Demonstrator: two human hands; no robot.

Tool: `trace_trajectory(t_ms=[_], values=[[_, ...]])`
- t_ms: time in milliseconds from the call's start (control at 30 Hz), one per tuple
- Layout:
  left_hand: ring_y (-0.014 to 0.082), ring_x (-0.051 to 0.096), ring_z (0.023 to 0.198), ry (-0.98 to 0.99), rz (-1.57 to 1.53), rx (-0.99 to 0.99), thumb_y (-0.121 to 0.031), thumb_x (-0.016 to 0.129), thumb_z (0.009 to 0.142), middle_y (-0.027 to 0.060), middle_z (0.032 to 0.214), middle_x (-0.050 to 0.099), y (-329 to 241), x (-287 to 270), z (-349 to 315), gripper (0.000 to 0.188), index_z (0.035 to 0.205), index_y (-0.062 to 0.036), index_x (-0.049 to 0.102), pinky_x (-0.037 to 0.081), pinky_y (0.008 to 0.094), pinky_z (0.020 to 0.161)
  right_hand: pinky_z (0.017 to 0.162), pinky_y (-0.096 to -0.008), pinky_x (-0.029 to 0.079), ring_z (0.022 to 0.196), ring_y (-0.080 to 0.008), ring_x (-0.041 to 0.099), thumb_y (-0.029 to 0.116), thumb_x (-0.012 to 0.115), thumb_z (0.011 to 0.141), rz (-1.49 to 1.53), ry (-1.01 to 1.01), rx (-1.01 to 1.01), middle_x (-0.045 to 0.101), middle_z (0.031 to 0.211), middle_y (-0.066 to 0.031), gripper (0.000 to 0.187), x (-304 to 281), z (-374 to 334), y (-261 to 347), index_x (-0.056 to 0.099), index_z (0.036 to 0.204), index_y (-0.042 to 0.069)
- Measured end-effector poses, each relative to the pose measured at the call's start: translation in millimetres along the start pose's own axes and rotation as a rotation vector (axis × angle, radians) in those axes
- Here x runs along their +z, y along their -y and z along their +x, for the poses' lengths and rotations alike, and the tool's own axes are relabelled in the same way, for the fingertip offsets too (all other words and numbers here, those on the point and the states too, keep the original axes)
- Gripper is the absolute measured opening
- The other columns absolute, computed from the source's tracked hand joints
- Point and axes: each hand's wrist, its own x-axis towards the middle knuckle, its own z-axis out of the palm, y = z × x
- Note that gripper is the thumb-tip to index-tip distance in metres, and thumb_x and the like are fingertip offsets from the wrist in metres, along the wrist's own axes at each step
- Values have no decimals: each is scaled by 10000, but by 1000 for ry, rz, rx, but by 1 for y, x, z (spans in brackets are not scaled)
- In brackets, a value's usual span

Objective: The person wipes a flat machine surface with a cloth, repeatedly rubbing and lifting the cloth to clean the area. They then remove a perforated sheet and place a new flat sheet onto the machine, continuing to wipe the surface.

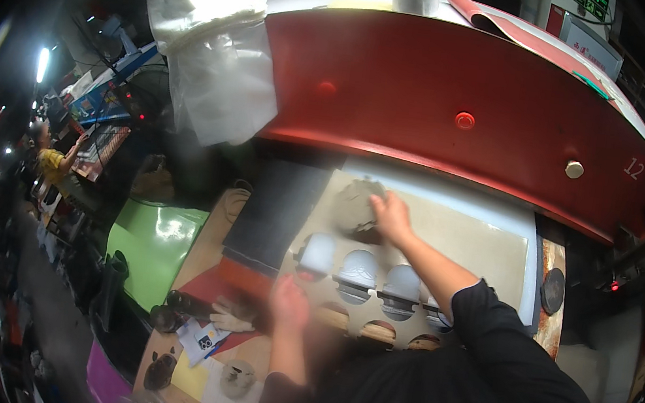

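Now, your left hand (289, 303), blurred, is near the sheet (461, 237); I cannot tell its grip. Beyond, your right hand (392, 219) has its grip closed on the grey piece (355, 208), over the sheet's far left; hold it level, clear of the press (399, 91).

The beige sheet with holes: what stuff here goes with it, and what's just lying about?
Seems part of the job:
beige sheet
grey-brown piece in the right hand

Probably just lying about:
pale glove
clear plastic bag
white roll
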Motion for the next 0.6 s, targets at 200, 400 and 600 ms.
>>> trace_trajectory(t_ms=[200, 400, 600], values=[[269, 656, 723, -60, 1734, 423, -271, 670, 887, 122, 825, 678, -24, 26, -28, 359, 1124, -23, 565, 523, 357, 698, 749, -349, 530, 882, -185, 654, 232, 584, 967, 703, 156, 313, 675, 960, -98, 304, -96, -5, -32, 615, 1135, -19], [233, 615, 869, 165, 1502, 622, -141, 801, 743, 139, 1027, 618, 2, 124, -25, 448, 1119, 0, 603, 514, 342, 792, 728, -391, 520, 867, -274, 674, 295, 632, 918, -214, 363, -64, 693, 914, -154, 324, -204, -32, -13, 627, 1113, 36], [319, 603, 1065, 651, 1276, 952, -145, 798, 746, 177, 1188, 594, 80, 222, -17, 608, 1271, -5, 523, 494, 377, 904, 762, -455, 512, 857, -373, 662, 355, 693, 807, -491, 493, -251, 690, 853, -176, 340, -195, -78, -2, 639, 1012, 90]])
